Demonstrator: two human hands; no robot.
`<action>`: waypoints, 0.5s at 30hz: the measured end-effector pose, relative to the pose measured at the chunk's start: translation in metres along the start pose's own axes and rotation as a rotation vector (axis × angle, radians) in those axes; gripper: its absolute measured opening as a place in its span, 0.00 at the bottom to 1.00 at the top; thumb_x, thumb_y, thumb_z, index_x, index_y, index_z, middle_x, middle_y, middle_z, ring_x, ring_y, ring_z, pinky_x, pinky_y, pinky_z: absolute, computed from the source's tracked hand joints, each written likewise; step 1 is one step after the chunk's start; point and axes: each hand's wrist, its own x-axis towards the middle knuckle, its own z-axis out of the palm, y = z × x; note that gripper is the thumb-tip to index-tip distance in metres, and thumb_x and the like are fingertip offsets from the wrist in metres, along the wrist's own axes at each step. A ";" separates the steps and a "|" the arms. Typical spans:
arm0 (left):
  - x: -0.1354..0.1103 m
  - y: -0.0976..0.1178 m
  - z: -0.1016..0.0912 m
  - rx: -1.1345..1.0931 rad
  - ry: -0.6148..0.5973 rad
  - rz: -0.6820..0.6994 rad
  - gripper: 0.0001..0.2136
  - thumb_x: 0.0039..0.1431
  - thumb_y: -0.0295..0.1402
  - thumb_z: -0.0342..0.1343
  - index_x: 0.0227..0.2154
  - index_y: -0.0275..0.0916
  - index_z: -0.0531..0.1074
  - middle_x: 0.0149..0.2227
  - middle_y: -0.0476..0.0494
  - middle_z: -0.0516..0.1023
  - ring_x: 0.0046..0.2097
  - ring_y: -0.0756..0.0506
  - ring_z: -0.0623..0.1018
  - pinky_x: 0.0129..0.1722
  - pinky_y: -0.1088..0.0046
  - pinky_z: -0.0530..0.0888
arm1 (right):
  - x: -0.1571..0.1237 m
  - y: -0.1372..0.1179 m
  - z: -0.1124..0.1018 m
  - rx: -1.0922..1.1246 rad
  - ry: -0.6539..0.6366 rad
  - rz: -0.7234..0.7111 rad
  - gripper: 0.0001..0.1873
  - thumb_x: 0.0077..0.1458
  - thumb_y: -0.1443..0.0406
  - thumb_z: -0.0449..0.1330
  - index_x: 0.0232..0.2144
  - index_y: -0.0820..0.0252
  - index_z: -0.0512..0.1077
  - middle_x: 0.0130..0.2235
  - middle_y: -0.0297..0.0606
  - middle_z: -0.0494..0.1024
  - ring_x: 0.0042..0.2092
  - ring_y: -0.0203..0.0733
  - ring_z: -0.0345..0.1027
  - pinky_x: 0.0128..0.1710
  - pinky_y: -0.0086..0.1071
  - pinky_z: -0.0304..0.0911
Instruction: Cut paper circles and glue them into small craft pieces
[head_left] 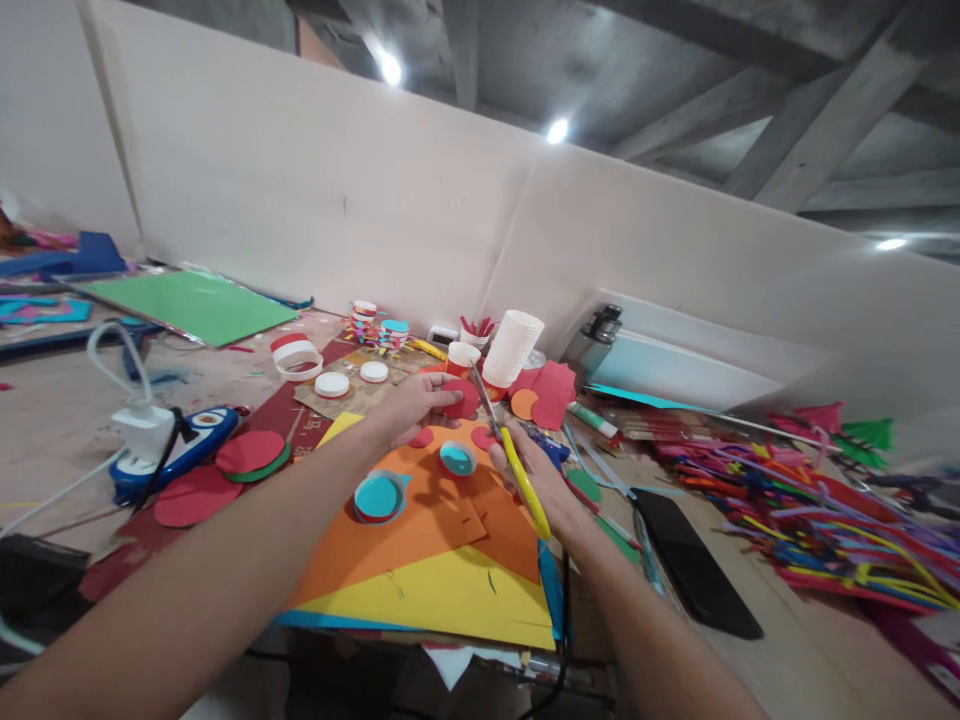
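Right, cutting is the step in hand. The left hand (418, 406) has its fingers pinched together on a red paper piece (460, 398) and holds it just above the orange sheet (420, 525). The right hand (538, 478) is closed around the yellow handles of the scissors (516, 465), blades pointing up and away toward the paper.

The blade tips meet the right edge of the red piece, so the paper sits right at the tool, not apart from it. It's too small to tell whether the blades stand apart or together.

Judgement: carrying the cut on calls for the left hand to feed and rotate the piece into the blades, with its fingertips kept off the cut line.

Two teal-lined caps (379, 497) lie on the orange sheet below both hands. A stack of white cups (512, 347) stands just behind.
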 end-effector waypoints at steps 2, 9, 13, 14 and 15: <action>0.000 0.000 0.000 0.016 -0.007 -0.018 0.08 0.50 0.27 0.64 0.33 0.32 0.73 0.30 0.40 0.80 0.31 0.47 0.81 0.27 0.76 0.75 | 0.000 0.001 0.000 0.024 -0.015 0.011 0.20 0.60 0.50 0.54 0.47 0.55 0.64 0.30 0.29 0.64 0.29 0.33 0.57 0.30 0.27 0.59; 0.002 -0.003 -0.003 0.033 -0.025 -0.018 0.09 0.48 0.28 0.66 0.32 0.31 0.75 0.32 0.38 0.80 0.32 0.47 0.81 0.28 0.76 0.76 | -0.002 -0.004 -0.003 0.056 -0.026 0.001 0.18 0.59 0.49 0.55 0.41 0.55 0.64 0.30 0.28 0.62 0.26 0.31 0.53 0.26 0.26 0.56; 0.002 -0.005 -0.005 0.017 -0.048 -0.009 0.09 0.49 0.29 0.66 0.34 0.32 0.76 0.34 0.38 0.81 0.33 0.47 0.81 0.29 0.76 0.76 | -0.002 -0.006 -0.003 0.027 -0.028 -0.001 0.17 0.59 0.50 0.55 0.39 0.55 0.64 0.28 0.28 0.61 0.26 0.32 0.54 0.25 0.26 0.55; 0.002 -0.005 -0.005 0.017 -0.047 -0.011 0.09 0.49 0.29 0.66 0.34 0.32 0.76 0.35 0.38 0.81 0.34 0.47 0.81 0.30 0.77 0.77 | -0.002 -0.006 -0.003 0.022 -0.024 -0.002 0.17 0.59 0.50 0.55 0.38 0.56 0.64 0.28 0.28 0.61 0.26 0.32 0.55 0.25 0.26 0.56; 0.002 -0.005 -0.005 0.021 -0.044 -0.015 0.09 0.49 0.29 0.66 0.33 0.32 0.76 0.34 0.38 0.81 0.33 0.47 0.81 0.30 0.77 0.77 | -0.002 -0.005 -0.003 0.015 -0.017 -0.003 0.17 0.59 0.49 0.55 0.38 0.56 0.65 0.27 0.28 0.62 0.26 0.32 0.56 0.25 0.26 0.56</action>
